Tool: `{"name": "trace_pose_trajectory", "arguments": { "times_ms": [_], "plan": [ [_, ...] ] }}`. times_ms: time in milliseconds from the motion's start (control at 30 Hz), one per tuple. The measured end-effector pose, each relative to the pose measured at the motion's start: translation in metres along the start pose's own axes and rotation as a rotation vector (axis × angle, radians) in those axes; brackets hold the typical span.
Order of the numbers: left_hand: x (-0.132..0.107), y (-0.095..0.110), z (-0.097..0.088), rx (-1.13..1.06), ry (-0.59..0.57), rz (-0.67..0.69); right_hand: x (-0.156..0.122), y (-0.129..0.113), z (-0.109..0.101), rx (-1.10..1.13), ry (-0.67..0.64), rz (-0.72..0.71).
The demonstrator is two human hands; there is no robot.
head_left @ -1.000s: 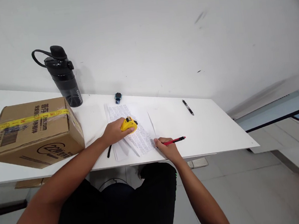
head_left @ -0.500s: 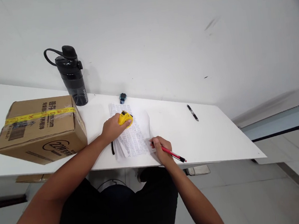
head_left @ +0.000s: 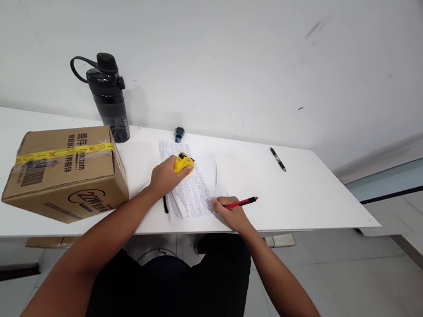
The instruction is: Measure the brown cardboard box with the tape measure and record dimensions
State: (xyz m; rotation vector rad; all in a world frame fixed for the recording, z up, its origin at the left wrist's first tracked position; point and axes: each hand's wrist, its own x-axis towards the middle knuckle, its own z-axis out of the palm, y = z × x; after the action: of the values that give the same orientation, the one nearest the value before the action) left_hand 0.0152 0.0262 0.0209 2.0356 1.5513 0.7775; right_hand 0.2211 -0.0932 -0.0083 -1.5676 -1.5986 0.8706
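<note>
My left hand is closed on a small yellow tape measure that rests on a stack of printed papers on the white table. My right hand grips a red pen at the papers' lower right corner, with the pen's far end pointing right. A black pen lies along the left edge of the papers, partly under my left wrist.
A taped cardboard box stands at the left. Behind it a black water bottle stands against the wall. A small blue watch lies beyond the papers, and another black pen lies to the right. The table's front edge runs past my right hand.
My right hand swung the red pen from pointing down-right back to pointing right. My left hand shifted slightly with the tape measure on the papers. The view has drifted left.
</note>
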Motion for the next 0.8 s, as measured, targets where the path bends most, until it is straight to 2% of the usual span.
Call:
{"name": "trace_pose_trajectory", "arguments": {
  "times_ms": [567, 800],
  "plan": [
    [-0.0013, 0.0008, 0.0009, -0.034, -0.021, 0.002, 0.0005, 0.0001, -0.0004, -0.007, -0.031, 0.002],
    [-0.0028, 0.0008, 0.0004, -0.040, -0.020, 0.016, -0.0004, 0.0017, 0.0009, -0.017, 0.036, -0.007]
  ]
}}
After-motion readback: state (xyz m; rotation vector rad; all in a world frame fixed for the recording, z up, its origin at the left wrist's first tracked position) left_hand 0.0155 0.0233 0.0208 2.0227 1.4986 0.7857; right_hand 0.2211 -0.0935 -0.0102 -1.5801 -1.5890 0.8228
